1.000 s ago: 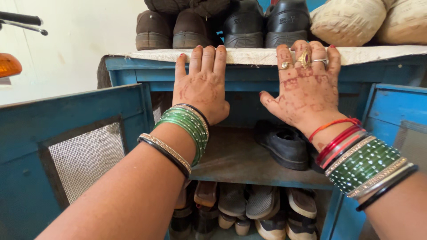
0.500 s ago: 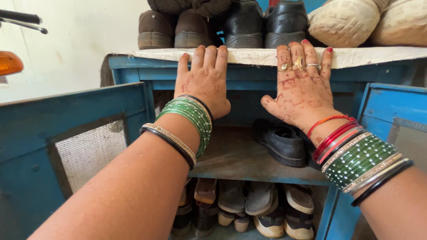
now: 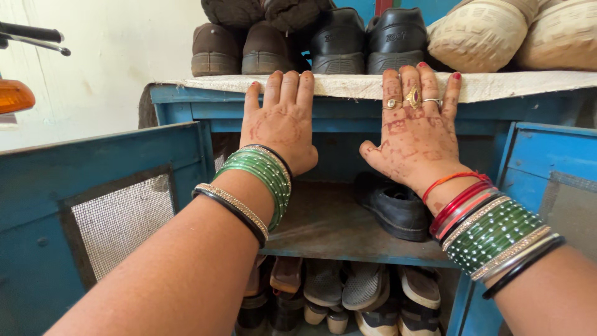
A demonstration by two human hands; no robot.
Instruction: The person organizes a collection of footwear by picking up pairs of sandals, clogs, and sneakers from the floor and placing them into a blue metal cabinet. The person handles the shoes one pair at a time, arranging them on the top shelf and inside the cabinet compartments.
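My left hand [image 3: 281, 121] and my right hand [image 3: 415, 127] are both raised flat, fingers apart, in front of the top edge of a blue wooden shoe cabinet [image 3: 348, 109]. Neither hand holds anything; the fingertips reach the white cloth [image 3: 348, 84] that covers the cabinet top. Just above my left fingers stand brown shoes [image 3: 242, 46]; a pair of black shoes [image 3: 364, 40] stands above and between my hands. A single black shoe [image 3: 393, 205] lies on the upper inner shelf, below my right hand.
Both mesh-panelled doors hang open, the left door [image 3: 93, 205] and the right door [image 3: 547, 168]. Several sandals and shoes [image 3: 348, 289] crowd the lower shelf. Cream-coloured shoes [image 3: 497, 31] lie on top at the right. An orange lamp [image 3: 12, 96] and a black handle [image 3: 34, 32] show at far left.
Both hands have sunk slightly in the picture and my right hand has shifted a little left. They stay flat and empty.
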